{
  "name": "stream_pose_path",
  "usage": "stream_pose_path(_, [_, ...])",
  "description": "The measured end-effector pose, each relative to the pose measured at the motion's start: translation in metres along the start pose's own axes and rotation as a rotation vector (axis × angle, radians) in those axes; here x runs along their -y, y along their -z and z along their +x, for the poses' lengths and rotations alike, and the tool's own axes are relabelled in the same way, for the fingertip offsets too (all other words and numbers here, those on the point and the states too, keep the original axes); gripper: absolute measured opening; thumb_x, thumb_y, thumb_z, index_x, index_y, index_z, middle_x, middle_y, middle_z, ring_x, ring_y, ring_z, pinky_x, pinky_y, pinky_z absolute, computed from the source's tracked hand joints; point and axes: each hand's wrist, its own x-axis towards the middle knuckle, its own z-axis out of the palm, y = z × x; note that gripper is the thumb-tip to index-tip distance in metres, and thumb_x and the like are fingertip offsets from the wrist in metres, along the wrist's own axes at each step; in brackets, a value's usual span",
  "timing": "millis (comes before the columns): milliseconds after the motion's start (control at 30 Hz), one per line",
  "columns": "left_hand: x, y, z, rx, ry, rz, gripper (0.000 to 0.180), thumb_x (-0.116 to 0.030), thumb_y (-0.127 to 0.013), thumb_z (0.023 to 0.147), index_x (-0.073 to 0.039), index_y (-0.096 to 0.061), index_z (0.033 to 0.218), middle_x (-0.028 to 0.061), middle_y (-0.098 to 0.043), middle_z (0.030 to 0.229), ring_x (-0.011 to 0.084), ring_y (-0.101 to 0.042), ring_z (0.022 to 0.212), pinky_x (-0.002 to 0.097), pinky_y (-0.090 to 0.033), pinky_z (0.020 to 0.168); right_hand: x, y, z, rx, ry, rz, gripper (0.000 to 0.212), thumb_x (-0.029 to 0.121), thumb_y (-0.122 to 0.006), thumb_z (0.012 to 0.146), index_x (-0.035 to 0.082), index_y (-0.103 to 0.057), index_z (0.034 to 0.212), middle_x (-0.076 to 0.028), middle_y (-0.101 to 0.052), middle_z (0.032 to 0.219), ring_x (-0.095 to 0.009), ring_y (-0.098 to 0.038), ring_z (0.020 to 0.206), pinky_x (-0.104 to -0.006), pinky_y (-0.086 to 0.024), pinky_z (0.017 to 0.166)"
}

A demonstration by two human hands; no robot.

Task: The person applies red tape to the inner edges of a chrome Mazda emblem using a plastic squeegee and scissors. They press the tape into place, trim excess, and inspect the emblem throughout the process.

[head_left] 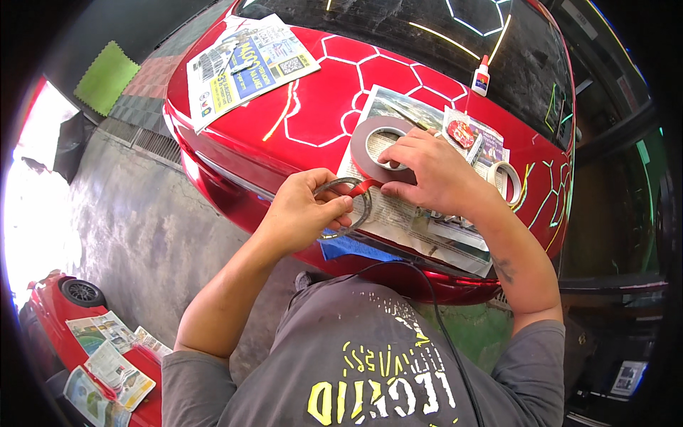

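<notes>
My left hand (302, 210) is closed on a thin dark ring (368, 208), pinched between thumb and fingers. A short red tape strip (365, 186) lies across the ring and reaches toward a large tape roll (364, 142) with a grey side and a white core. My right hand (434, 167) grips that roll, its fingers over the core's edge and its thumb by the strip. Beneath them newspaper sheets (398, 224) cover part of a glossy red car panel (313, 146). To the right of my right hand stands a smaller cream tape roll (514, 176).
A white glue bottle with a red cap (482, 77) stands near the dark car window (398, 18). More newspaper (249, 67) lies at the panel's far left. White hexagon lines (384, 71) mark the panel. A cable (434, 292) hangs before my shirt. Another red panel (43, 313) sits lower left.
</notes>
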Motion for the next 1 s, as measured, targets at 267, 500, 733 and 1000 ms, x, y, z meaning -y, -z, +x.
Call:
stream_pose_path(267, [0.008,0.0,0.0,-0.014,-0.053,-0.058,0.023,-0.005,-0.071,0.101,0.004,-0.064,0.121,0.0077,-0.074,0.095,0.0124,-0.075,0.083,0.0234,-0.06,0.073,0.013,0.006,0.002,0.024,-0.079,-0.075,0.026,0.023,-0.081,0.078,0.007,-0.069,0.094,-0.011,-0.07,0.093,-0.03,-0.066,0.095,-0.0433,-0.048,0.095])
stream_pose_path(500, [0.004,-0.003,-0.009,-0.044,-0.105,-0.069,0.032,-0.002,-0.069,0.1,0.005,-0.059,0.13,0.0097,-0.073,0.099,0.0137,-0.076,0.086,0.0249,-0.06,0.075,0.024,0.011,0.0,-0.191,0.036,-0.17,0.028,0.021,-0.079,0.077,0.007,-0.065,0.097,-0.01,-0.066,0.082,-0.031,-0.066,0.079,-0.0422,-0.051,0.081])
stream_pose_path(733, [-0.005,-0.016,-0.025,-0.146,-0.284,0.089,0.038,0.003,-0.064,0.099,0.005,-0.057,0.136,0.0099,-0.073,0.099,0.0139,-0.075,0.087,0.026,-0.059,0.074,0.081,0.062,-0.019,-0.157,0.236,-0.503,0.03,0.018,-0.079,0.08,0.013,-0.074,0.109,-0.001,-0.061,0.075,-0.018,-0.065,0.07,-0.0339,-0.049,0.062])
stream_pose_path(1000, [-0.021,-0.024,-0.038,-0.125,-0.307,-0.019,0.05,0.008,-0.064,0.097,-0.002,-0.051,0.144,0.0058,-0.069,0.093,0.0106,-0.073,0.084,0.0248,-0.059,0.074,0.106,0.101,-0.031,0.052,0.331,-0.684,0.034,0.019,-0.073,0.086,0.022,-0.08,0.119,-0.001,-0.056,0.077,-0.017,-0.059,0.07,-0.0329,-0.047,0.058])
